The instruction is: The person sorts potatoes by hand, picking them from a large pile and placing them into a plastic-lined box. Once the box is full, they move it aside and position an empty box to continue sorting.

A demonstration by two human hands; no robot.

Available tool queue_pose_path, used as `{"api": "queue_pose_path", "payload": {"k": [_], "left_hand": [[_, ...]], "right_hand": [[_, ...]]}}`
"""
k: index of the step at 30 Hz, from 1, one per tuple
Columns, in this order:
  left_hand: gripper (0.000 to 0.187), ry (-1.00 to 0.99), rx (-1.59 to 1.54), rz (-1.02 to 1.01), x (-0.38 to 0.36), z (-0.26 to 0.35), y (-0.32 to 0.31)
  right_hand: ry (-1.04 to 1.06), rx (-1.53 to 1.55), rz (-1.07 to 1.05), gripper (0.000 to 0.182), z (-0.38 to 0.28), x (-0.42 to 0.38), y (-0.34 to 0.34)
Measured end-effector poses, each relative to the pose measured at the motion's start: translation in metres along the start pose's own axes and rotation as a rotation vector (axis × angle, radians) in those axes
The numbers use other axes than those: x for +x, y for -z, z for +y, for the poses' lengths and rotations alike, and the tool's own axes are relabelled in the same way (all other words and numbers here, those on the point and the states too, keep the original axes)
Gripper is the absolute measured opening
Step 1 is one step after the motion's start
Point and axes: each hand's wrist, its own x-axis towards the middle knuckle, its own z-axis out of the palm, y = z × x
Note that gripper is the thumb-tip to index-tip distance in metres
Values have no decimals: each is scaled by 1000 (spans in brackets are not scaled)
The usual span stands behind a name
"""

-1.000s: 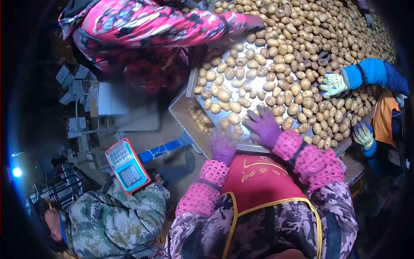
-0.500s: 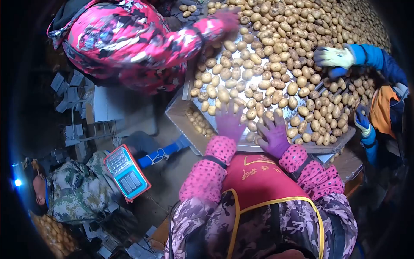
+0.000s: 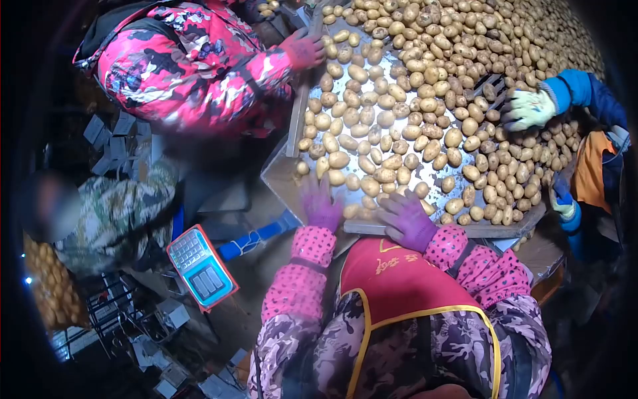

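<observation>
Many potatoes (image 3: 384, 175) lie on a metal sorting table (image 3: 352, 73). Both my hands wear purple gloves below pink dotted sleeves. My left hand (image 3: 321, 205) is at the table's front left corner, over the opening of a cardboard box (image 3: 282, 174), its fingers stretched out against the nearest potatoes. No potato shows in its grasp. At the front rim (image 3: 458, 231), my right hand (image 3: 408, 222) lies with fingers spread beside a few potatoes. What is under its palm is hidden.
A co-worker in a pink patterned jacket (image 3: 179, 73) stands at the left side. Another person's gloved hand (image 3: 530, 110) reaches among potatoes on the right, near a dark fork-like tool (image 3: 490, 90). A scale display (image 3: 202, 267) on a blue post stands left; beyond it is a person in camouflage (image 3: 119, 213).
My left hand has moved left to the table corner; my right hand shifted slightly toward me. The pink-jacketed co-worker's hand drew back to the rim. The person in camouflage moved up.
</observation>
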Motion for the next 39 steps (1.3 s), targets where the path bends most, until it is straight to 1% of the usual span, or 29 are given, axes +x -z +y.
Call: {"api": "queue_pose_path", "payload": {"k": [1,3,4,5,6,7,8,10,11,13,15,17,19,21,22,23,25,26,28,29,31,32,33,34,35,36,37,38,39], "left_hand": [[77,-6,-4,4,18,6,2],[75,-206,-21,55,55,16,4],[75,-211,-27,53,78,19,4],[75,-234,46,18,100,19,3],[76,-252,119,-23,110,20,2],[76,-248,112,-28,105,17,-4],[74,-210,99,-17,95,14,-9],[68,-167,101,-54,66,10,-10],[68,-153,109,-70,48,6,-8],[65,-213,77,-45,22,-5,-5],[64,-146,87,-41,12,12,3],[63,-147,-141,-110,17,33,4],[64,-194,-121,-194,22,65,-1],[69,-352,-138,-295,39,77,-7],[78,-95,-185,-399,52,60,-27],[79,-285,78,-154,58,53,-19],[79,-204,127,-222,68,35,-4],[79,-191,133,-222,65,32,3],[77,-96,104,-135,50,30,15],[77,-88,112,-132,37,28,14],[78,28,-7,-36,2,25,11],[79,91,-60,-81,-11,26,13],[79,97,-56,-77,-29,25,10],[80,93,-114,-42,-51,23,2],[80,90,-172,-5,-66,22,-7],[80,103,-168,-4,-74,21,-15],[80,123,-178,-99,-81,25,-18],[79,151,-188,-192,-92,26,-19],[79,154,-189,-188,-94,24,-20]], "right_hand": [[-2,-7,3,42,2,-3,1],[-105,129,208,34,11,-16,6],[-108,32,298,30,18,-24,6],[-115,28,296,30,19,-30,15],[-214,-23,307,31,19,-38,26],[-306,-76,316,32,22,-46,34],[-302,-82,311,32,28,-54,37],[-424,-191,487,33,38,-74,35],[-426,-174,473,33,39,-84,33],[-523,-239,505,36,42,-96,30],[-522,-252,470,38,44,-99,28],[-505,-206,446,41,44,-97,27],[-480,-214,430,42,43,-88,29],[-453,-222,411,42,39,-67,32],[-403,-165,378,42,35,-50,37],[-356,-112,345,42,34,-33,39],[-288,-201,313,47,33,-5,25],[-332,-217,267,49,34,13,10],[-390,-323,96,55,24,41,-11],[-380,-315,98,55,26,45,-9],[-37,98,28,47,28,56,1],[-128,265,-32,32,28,73,24],[-56,65,262,19,44,84,27],[-58,30,367,17,73,91,34],[-113,-183,336,26,118,86,33],[-242,-174,597,26,129,110,58],[-360,-342,485,35,141,120,80],[-463,-337,260,41,135,119,69],[-569,-341,48,47,128,117,56]]}}
